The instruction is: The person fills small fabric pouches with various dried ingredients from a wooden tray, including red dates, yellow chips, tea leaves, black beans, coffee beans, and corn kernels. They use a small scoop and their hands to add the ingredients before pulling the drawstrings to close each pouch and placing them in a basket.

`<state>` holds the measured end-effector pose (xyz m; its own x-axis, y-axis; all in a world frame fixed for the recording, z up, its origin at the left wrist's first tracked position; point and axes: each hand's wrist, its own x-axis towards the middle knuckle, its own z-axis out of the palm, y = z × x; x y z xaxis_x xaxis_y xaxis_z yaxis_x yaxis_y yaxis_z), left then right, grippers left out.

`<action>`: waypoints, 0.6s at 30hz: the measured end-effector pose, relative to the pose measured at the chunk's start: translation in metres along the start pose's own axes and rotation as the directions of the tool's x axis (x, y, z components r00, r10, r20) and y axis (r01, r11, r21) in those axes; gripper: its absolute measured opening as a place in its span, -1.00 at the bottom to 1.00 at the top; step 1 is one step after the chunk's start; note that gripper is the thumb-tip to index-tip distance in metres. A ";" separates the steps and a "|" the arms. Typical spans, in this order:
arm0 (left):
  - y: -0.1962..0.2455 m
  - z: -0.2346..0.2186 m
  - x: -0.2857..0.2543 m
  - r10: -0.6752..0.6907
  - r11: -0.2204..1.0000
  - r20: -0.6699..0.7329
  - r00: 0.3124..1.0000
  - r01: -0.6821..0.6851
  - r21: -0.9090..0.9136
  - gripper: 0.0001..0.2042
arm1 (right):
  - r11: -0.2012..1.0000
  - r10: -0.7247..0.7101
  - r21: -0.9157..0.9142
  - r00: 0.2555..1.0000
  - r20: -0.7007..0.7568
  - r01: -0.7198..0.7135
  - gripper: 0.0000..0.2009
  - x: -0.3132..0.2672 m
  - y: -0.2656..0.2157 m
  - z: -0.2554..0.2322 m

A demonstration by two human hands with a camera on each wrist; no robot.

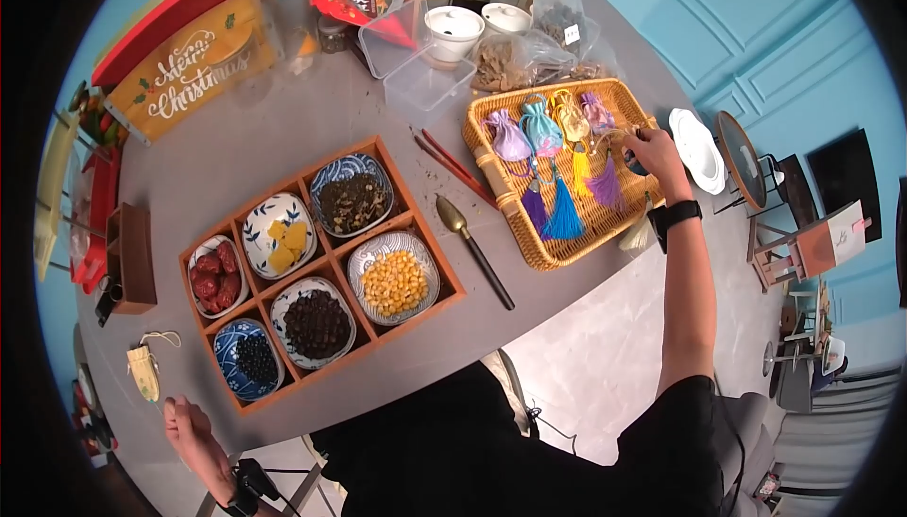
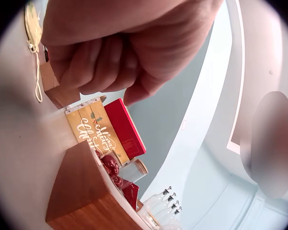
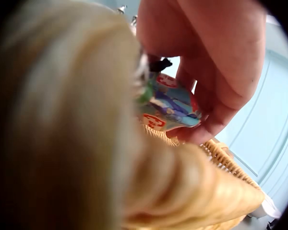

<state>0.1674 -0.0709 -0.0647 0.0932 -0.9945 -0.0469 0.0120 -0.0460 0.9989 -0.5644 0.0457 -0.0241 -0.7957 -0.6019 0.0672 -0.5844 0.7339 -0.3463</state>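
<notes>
My right hand (image 1: 654,158) is over the right side of a wicker basket (image 1: 541,250), with a thin cord looping by its fingertips. In the right wrist view its thumb and fingers pinch a small bluish printed piece (image 3: 175,108) with red marks. A cream tassel (image 1: 639,234) hangs at the basket's right edge. Purple, teal and gold drawstring pouches (image 1: 543,125) with tassels lie in the basket. At the table's left edge, my left hand (image 1: 194,437) has curled fingers, close to the lower end of a cream drawstring pouch (image 1: 144,372); I cannot tell whether it holds anything.
A wooden divided tray (image 1: 452,281) holds bowls of red dates, corn kernels, black beans and other dried goods. A brass scoop (image 1: 468,243) and red tongs (image 1: 455,165) lie between tray and basket. Clear plastic boxes (image 1: 416,82), bags and lidded white pots (image 1: 453,30) stand behind.
</notes>
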 end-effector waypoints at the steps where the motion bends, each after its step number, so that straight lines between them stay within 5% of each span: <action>1: 0.002 0.000 0.000 -0.012 1.000 -0.044 0.999 0.011 -0.023 -0.62 | 1.000 0.006 -0.010 1.000 0.004 -0.006 -0.58 0.007 0.003 0.001; 8: -0.004 -0.005 0.005 -0.040 0.991 -0.103 0.994 0.027 -0.127 -0.64 | 0.994 0.027 -0.105 0.968 0.248 -0.001 -0.55 -0.009 -0.008 -0.006; 11: -0.004 -0.003 0.007 -0.049 0.987 -0.069 0.996 0.038 -0.159 -0.67 | 0.997 -0.071 0.008 0.922 0.381 0.074 -0.57 -0.039 -0.046 -0.021; 18: -0.002 -0.003 0.003 -0.019 0.986 -0.091 0.996 0.003 -0.166 -0.68 | 0.967 -0.239 0.017 0.878 0.415 0.255 -0.70 -0.133 -0.109 -0.074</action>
<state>0.1710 -0.0735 -0.0671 0.1835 -0.9808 -0.0660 0.1776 -0.0330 0.9836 -0.4071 0.0692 0.0742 -0.4931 -0.8344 -0.2462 -0.7654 0.5506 -0.3331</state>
